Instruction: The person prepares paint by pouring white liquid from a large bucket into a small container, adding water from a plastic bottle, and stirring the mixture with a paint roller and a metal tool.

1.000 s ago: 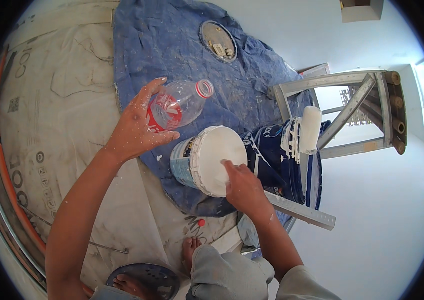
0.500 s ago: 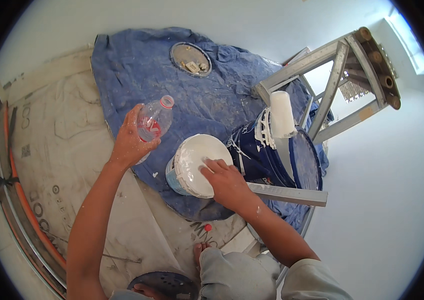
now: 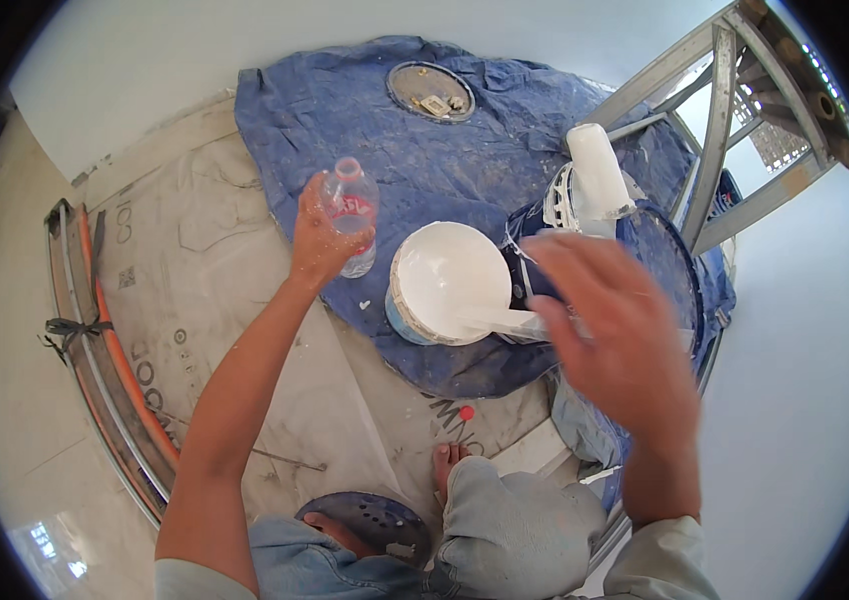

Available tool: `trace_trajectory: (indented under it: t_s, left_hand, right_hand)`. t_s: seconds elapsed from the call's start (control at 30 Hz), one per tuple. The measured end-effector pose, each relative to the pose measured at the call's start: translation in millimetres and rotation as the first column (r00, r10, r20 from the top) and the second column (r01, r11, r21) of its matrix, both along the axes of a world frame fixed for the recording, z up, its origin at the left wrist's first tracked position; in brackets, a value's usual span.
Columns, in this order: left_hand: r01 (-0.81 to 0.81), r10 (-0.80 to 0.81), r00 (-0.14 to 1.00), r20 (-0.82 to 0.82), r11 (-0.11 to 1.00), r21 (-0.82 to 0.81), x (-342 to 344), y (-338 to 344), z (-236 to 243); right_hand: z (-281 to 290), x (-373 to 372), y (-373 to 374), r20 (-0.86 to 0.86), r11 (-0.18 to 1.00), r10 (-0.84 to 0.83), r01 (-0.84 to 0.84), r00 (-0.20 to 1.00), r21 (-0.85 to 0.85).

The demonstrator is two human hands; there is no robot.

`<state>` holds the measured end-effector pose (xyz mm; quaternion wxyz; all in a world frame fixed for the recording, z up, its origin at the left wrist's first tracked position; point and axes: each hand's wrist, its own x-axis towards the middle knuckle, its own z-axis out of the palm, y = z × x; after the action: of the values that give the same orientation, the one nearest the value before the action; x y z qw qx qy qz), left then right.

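Observation:
My left hand (image 3: 330,235) is wrapped round a clear plastic bottle (image 3: 355,200) with a red label, its mouth uncapped. The bottle stands upright above a blue tarp, just left of a white bucket (image 3: 400,265) that has white paint inside. A pale flat bar (image 3: 500,320) reaches over the bucket's near right rim; its other end passes behind my right hand (image 3: 610,320). That hand is raised and smeared by motion, with thumb and fingers apart and nothing visible between them. A red bottle cap (image 3: 467,412) lies on the floor sheet near my foot.
A dark blue paint bucket (image 3: 525,225) stands on the tarp (image 3: 345,120), with a white paint roller (image 3: 597,172) on it. Behind rises a metal ladder (image 3: 715,130). A round lid (image 3: 405,90) lies farther off; orange and grey poles (image 3: 115,320) are tied together at left.
My right hand has lifted off the white bucket and swung up to the right, uncovering the bar's end. The left hand still holds the bottle, now more upright. The whole view has shifted.

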<state>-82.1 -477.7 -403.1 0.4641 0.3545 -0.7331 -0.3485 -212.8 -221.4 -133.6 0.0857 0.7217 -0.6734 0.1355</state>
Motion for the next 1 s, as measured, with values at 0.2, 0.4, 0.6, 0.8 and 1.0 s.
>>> trace_trajectory:
  t_s: [0.2,0.4,0.6,0.8,1.0]
  left_hand:
    - [0.031,-0.028,0.985,0.169,0.999,-0.018,-14.8,16.5,3.8]
    - [0.088,-0.082,0.969,0.232,0.996,-0.012,-1.0,16.7,8.1]
    - [0.196,-0.196,0.941,0.276,0.98,0.028,7.8,13.3,32.4]
    - [0.071,-0.079,0.969,0.233,0.997,0.043,65.0,-28.3,55.5]
    - [-0.284,0.279,0.892,0.355,0.958,-0.039,105.1,-60.0,58.2]
  right_hand:
    - [88.5,-15.2,93.8,-0.068,0.942,-0.308,0.294,0.949,-0.16]
    - [20.3,-54.7,175.4,0.681,0.723,-0.654,0.538,0.329,0.434]
    - [-91.1,-53.6,107.5,0.88,0.84,-0.416,0.468,0.229,0.276]
    - [-93.2,-49.1,33.6,0.782,0.889,-0.258,0.456,0.568,-0.038]
    - [-98.1,-76.6,-45.1,0.94,0.892,0.34,0.311,0.015,-0.327]
